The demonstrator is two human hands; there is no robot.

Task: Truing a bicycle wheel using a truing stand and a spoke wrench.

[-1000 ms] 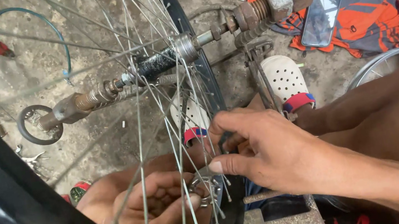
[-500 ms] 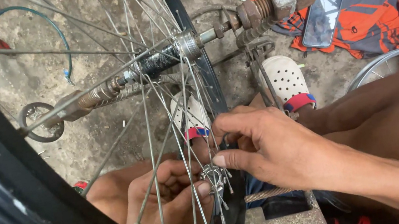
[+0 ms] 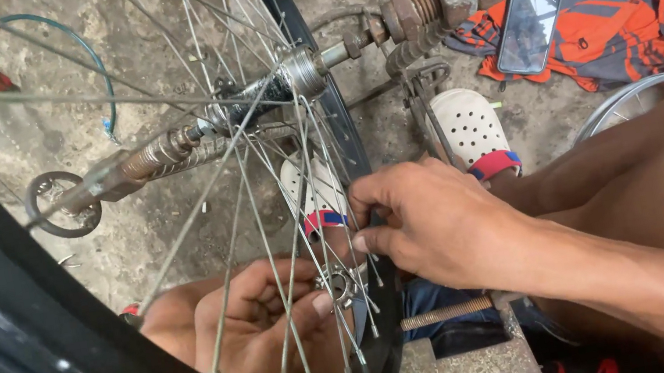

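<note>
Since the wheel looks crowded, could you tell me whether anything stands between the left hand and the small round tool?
Nothing does: the left hand already touches the small round tool with its fingertips. Spokes cross in front of both, nearer the camera.

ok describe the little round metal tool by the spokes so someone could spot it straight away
Start at the big black bicycle wheel rim filling the left of the view and follow its spokes down to the bottom, where the two hands meet. The small round spoke tool sits there against the left hand, just below the right hand. Unlike the thin straight spokes around it, it is a stubby silvery ring.
</note>
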